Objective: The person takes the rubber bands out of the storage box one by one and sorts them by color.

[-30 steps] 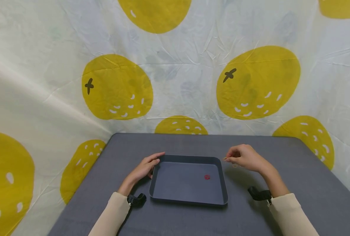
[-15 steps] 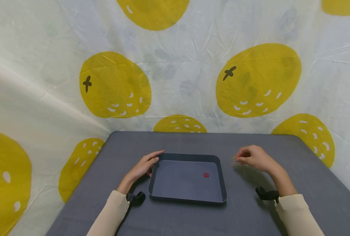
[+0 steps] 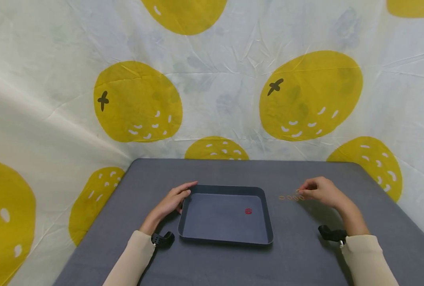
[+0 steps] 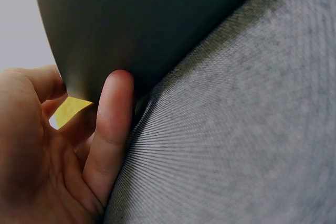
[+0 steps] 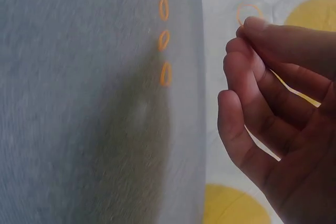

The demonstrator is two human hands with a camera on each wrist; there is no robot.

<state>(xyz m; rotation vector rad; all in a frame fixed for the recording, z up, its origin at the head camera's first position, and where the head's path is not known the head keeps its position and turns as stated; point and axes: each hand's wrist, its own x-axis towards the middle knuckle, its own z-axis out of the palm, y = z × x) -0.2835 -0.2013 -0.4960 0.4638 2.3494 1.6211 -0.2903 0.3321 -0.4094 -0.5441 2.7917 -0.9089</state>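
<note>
My left hand (image 3: pixel 171 201) grips the far left corner of the dark grey tray (image 3: pixel 268 222). In the left wrist view, a finger (image 4: pixel 115 108) presses the tray's outer wall (image 4: pixel 131 24) and the thumb side reaches its edge. A small red band (image 3: pixel 248 211) lies in the tray, right of its middle; whether it is more than one, I cannot tell. Beyond the tray's right side, my right hand (image 3: pixel 320 191) pinches a thin orange rubber band (image 5: pixel 249 6) between thumb and forefinger, above the table. Several similar orange rubber bands (image 5: pixel 164 40) lie in a row beneath it.
A grey cloth covers the table (image 3: pixel 212 262). Behind and to the sides hangs a white curtain (image 3: pixel 219 99) printed with large yellow fruits. Each wrist wears a black camera, one beside the tray's left side.
My right hand has moved right, away from the tray, with the orange rubber band pinched. The row of bands on the table has come into fuller view. My left hand stays at the corner.
</note>
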